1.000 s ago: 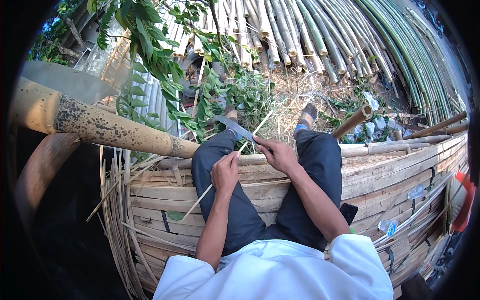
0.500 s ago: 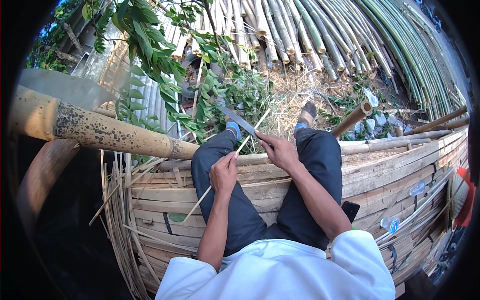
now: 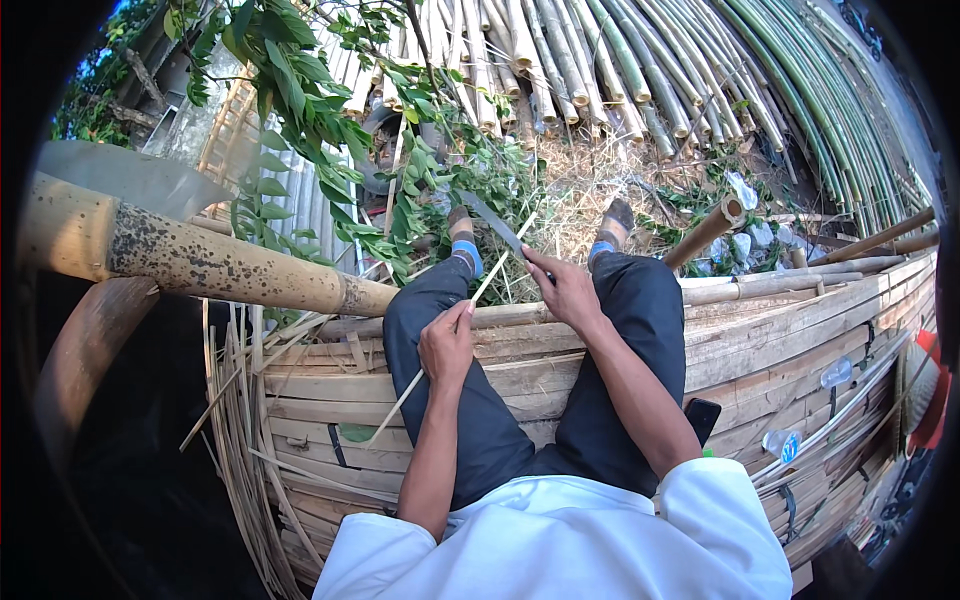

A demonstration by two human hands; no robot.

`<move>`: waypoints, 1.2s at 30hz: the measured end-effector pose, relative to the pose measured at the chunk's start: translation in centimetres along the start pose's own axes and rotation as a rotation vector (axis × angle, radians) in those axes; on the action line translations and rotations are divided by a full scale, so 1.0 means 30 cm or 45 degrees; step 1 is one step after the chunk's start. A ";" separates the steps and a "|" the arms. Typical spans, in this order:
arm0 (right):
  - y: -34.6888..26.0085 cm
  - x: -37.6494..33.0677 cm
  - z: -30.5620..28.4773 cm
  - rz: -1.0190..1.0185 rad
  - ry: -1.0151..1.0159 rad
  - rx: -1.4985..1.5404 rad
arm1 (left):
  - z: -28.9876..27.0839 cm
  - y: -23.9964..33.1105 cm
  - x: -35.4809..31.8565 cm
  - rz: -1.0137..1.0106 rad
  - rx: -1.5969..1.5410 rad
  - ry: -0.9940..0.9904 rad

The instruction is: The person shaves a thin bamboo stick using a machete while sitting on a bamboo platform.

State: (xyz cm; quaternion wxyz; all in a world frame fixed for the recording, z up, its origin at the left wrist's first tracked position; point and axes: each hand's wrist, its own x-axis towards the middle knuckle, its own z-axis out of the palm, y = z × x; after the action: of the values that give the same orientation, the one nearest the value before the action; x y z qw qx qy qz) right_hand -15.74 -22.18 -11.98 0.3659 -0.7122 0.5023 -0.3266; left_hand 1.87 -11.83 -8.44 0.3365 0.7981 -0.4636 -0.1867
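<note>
Over my left thigh, my left hand [image 3: 446, 345] is closed around a thin pale bamboo strip [image 3: 401, 402]. The strip slants from beside my left hip up and away to the right, past my fingers. My right hand [image 3: 566, 292] grips a knife by its handle, which is mostly hidden in the fist. The knife's long grey blade [image 3: 490, 220] points forward and to the left, crossing near the strip's upper part. Whether blade and strip touch I cannot tell.
I sit on stacked split bamboo slats [image 3: 760, 365]. A thick speckled bamboo pole [image 3: 220, 262] juts in from the left, above loose thin strips [image 3: 238, 450]. A phone [image 3: 702, 420] and plastic cups [image 3: 780, 444] lie at right. Ahead are leafy branches [image 3: 290, 90] and bamboo poles [image 3: 610, 60].
My right hand and the knife have shifted slightly to the right and forward along the strip. The left hand stays nearly in place, still holding the strip.
</note>
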 end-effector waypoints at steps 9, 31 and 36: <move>0.009 0.036 -0.005 0.339 0.207 0.140 | 0.002 0.012 0.002 0.029 0.019 -0.023; 0.003 0.033 0.024 0.112 0.120 0.519 | -0.001 -0.022 0.045 -0.127 -0.047 -0.166; -0.030 -0.054 0.076 -0.444 -0.125 0.089 | -0.002 -0.026 0.075 -0.203 0.071 -0.352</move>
State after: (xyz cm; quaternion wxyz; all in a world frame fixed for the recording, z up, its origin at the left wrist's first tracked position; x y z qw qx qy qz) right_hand -13.88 -20.01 -12.55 0.3525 -0.7903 0.3412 -0.3672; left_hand 3.51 -13.49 -8.91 0.2313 0.8083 -0.4455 -0.3078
